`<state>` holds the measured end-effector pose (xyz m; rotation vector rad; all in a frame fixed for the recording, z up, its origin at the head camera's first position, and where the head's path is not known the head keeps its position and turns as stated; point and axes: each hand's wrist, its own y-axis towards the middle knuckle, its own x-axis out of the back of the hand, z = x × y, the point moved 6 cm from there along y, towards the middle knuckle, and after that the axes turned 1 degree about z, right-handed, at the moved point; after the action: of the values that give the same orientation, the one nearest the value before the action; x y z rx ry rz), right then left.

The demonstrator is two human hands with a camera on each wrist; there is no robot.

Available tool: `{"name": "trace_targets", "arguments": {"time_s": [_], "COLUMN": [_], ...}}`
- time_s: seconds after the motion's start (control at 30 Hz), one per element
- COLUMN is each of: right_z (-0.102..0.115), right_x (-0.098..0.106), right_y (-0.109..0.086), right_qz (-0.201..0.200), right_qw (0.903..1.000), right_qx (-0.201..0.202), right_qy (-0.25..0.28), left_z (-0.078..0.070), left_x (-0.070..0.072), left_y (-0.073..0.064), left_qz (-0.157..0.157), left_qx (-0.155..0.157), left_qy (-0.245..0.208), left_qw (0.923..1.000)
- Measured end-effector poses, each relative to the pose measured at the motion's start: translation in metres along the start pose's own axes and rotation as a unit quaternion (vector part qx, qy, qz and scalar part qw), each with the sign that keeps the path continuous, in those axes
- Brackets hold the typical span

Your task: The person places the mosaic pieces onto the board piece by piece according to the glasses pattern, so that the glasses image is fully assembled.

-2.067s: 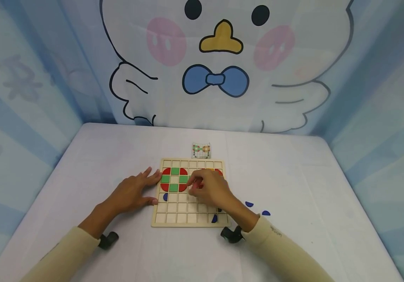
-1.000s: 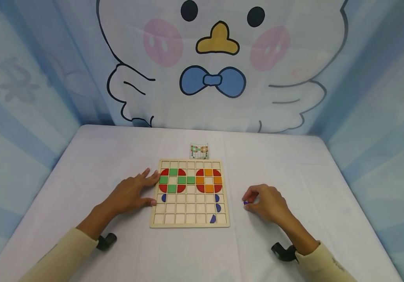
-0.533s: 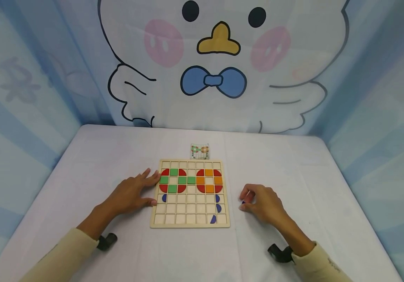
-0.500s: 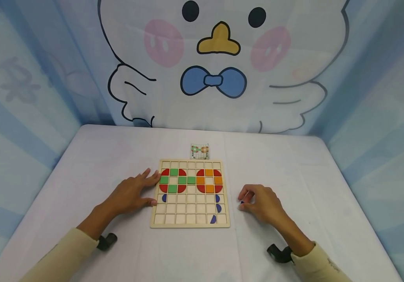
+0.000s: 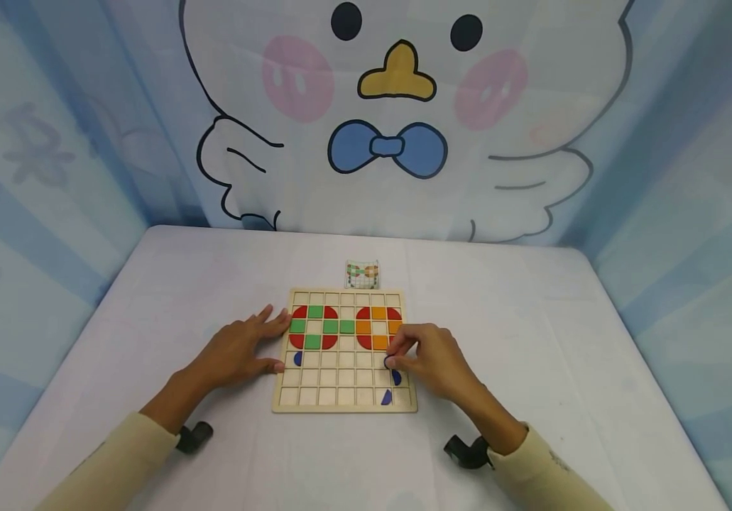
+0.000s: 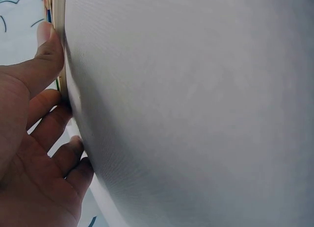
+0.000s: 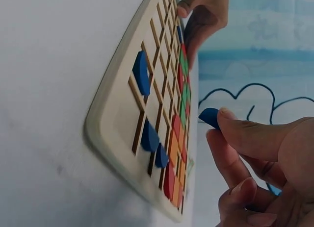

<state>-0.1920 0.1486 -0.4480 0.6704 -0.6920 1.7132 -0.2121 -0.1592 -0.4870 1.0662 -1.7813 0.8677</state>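
A wooden grid board (image 5: 346, 397) lies on the table, bearing red, green and orange pieces in two ring patterns. My left hand (image 5: 236, 353) rests at the board's left edge, thumb and fingers spread along it; the thumb (image 6: 49, 53) touches the rim in the left wrist view. My right hand (image 5: 429, 358) pinches a blue half-round piece (image 7: 209, 117) between thumb and finger, above the board's right side. Blue pieces sit in the right columns, one half-round (image 5: 396, 377) and one below (image 5: 387, 397); another blue half-round (image 5: 298, 359) is at the left.
A small pattern card (image 5: 362, 274) lies just behind the board. White cloth covers the table (image 5: 519, 305). Printed curtains (image 5: 391, 199) stand at the back and both sides. Dark wrist cameras (image 5: 466, 451) hang below the sleeves.
My right hand went from the board to the table on the right, took up a blue half-round piece, and came back left over the board with it. The left hand stays at the edge.
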Motion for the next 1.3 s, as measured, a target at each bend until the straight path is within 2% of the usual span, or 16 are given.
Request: {"name": "trace_targets", "arguments": {"time_s": [0.2, 0.5, 0.8, 1.03, 1.3], "right_z": [0.023, 0.049, 0.07, 0.084, 0.091], "right_x": [-0.016, -0.042, -0.072, -0.09, -0.107], "right_y": [0.007, 0.02, 0.029, 0.036, 0.042], "right_qz": [0.017, 0.039, 0.067, 0.072, 0.077], "right_qw": [0.999, 0.995, 0.993, 0.9916, 0.992], "right_qx": [0.034, 0.087, 0.094, 0.105, 0.099], "right_qy": [0.024, 0.03, 0.027, 0.023, -0.011], "left_z": [0.0, 0.0, 0.002, 0.002, 0.002], "left_x": [0.0, -0.001, 0.0, 0.002, 0.002], "left_y": [0.0, 0.002, 0.003, 0.002, 0.002], "left_qz": [-0.001, 0.004, 0.006, -0.001, -0.001], "left_qx": [0.001, 0.004, -0.001, -0.011, -0.017], "left_qy": [0.002, 0.004, -0.002, -0.009, -0.014], "left_qw": [1.0, 1.0, 1.0, 0.9999, 0.9998]}}
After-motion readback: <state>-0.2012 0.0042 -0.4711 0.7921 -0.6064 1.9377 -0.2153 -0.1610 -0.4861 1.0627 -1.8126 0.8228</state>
